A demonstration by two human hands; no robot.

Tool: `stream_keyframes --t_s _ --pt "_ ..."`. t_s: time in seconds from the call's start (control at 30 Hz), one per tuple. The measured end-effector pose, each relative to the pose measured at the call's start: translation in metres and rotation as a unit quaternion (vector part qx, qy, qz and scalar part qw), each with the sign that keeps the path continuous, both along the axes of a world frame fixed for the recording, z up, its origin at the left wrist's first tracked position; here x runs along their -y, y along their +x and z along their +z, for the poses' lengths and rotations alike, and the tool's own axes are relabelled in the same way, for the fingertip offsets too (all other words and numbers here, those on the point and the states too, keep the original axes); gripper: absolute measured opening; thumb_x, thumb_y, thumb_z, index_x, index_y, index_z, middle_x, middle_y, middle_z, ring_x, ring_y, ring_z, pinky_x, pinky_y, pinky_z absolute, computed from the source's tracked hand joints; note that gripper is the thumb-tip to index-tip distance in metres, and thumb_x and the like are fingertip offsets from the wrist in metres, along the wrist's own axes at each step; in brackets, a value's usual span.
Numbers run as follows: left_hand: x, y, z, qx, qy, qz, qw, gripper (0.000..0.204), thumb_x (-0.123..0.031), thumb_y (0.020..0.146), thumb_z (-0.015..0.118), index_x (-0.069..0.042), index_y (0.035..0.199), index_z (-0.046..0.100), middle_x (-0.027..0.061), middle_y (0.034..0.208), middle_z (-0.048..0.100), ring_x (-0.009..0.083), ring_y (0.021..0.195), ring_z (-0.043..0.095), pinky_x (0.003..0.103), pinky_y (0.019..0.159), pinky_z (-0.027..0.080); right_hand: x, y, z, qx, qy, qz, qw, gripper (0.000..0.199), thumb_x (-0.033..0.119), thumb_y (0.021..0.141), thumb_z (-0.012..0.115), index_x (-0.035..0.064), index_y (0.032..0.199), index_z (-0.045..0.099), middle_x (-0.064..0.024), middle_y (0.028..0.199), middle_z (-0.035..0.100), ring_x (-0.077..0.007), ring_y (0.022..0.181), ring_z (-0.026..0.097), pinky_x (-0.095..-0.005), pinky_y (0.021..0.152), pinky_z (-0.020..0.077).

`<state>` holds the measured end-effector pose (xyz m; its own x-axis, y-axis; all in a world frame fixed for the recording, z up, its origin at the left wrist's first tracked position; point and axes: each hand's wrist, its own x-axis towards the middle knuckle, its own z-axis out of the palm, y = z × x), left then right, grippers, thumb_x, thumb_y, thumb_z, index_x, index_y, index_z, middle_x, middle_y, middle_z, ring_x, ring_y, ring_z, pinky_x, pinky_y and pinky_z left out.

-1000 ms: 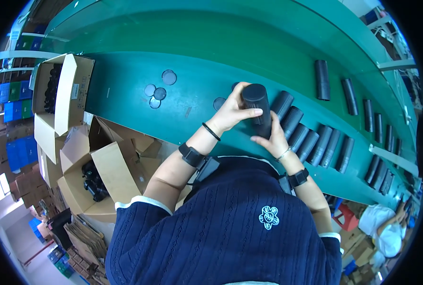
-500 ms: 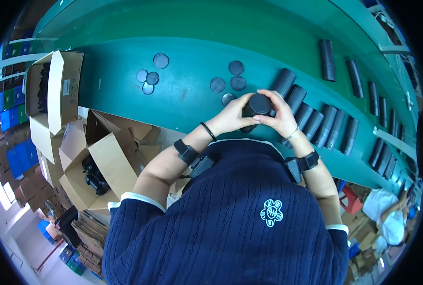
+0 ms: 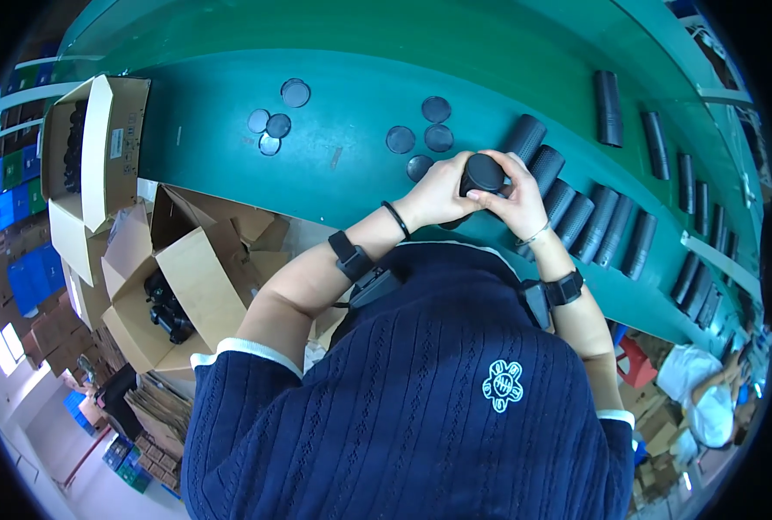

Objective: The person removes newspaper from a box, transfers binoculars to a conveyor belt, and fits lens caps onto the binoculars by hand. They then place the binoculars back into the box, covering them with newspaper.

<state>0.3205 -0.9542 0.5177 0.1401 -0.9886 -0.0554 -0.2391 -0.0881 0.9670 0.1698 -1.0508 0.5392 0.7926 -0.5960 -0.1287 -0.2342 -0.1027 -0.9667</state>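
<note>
Both my hands are wrapped around one black cylinder (image 3: 484, 176), held with its round, capped-looking end facing up. My left hand (image 3: 439, 196) closes on its left side, and my right hand (image 3: 522, 201) grips the right side, thumb near the top end. The cylinder's lower part is hidden by my fingers. Just beyond and left of my hands, several flat black discs (image 3: 400, 139) lie on the green table (image 3: 351, 186). Close to my right hand, black textured tubes (image 3: 524, 136) lie side by side in a slanting row.
More dark discs (image 3: 296, 93) are grouped farther left. Additional tubes (image 3: 609, 108) lie on the far right of the table. An open carton (image 3: 119, 165) stands at the table's left end; below it another open cardboard box (image 3: 199, 277) holds black parts (image 3: 167, 312).
My hands and the cylinder have shifted slightly to the right and away from me. My left fingers now wrap further around its side. The view has tilted a little.
</note>
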Motion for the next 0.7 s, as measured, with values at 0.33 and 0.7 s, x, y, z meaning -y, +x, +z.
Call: stream_keyframes --t_s 0.33,0.7 --pt "0.0 -0.002 0.0 0.088 0.09 -0.04 0.991 0.054 -0.029 0.072 0.076 0.005 0.104 0.05 0.0237 0.089 0.064 0.0397 0.087 0.064 0.042 0.073 0.051 -0.004 -0.007 -0.016 -0.01 0.08 -0.013 0.997 0.062 0.014 0.072 0.081 0.002 0.126 0.053 -0.0057 0.106 0.054 -0.0166 0.1 0.056 -0.0294 0.087 0.0478" --pt "0.003 0.015 0.0 0.14 0.162 -0.133 0.968 0.062 -0.047 0.068 0.075 0.003 0.099 0.057 0.0216 0.088 0.066 0.0365 0.085 0.065 0.043 0.074 0.05 0.016 -0.018 -0.015 -0.073 0.214 0.1 0.969 0.057 0.008 0.082 0.07 0.0011 0.135 0.048 -0.0059 0.119 0.058 -0.0143 0.106 0.056 -0.0283 0.091 0.0471"
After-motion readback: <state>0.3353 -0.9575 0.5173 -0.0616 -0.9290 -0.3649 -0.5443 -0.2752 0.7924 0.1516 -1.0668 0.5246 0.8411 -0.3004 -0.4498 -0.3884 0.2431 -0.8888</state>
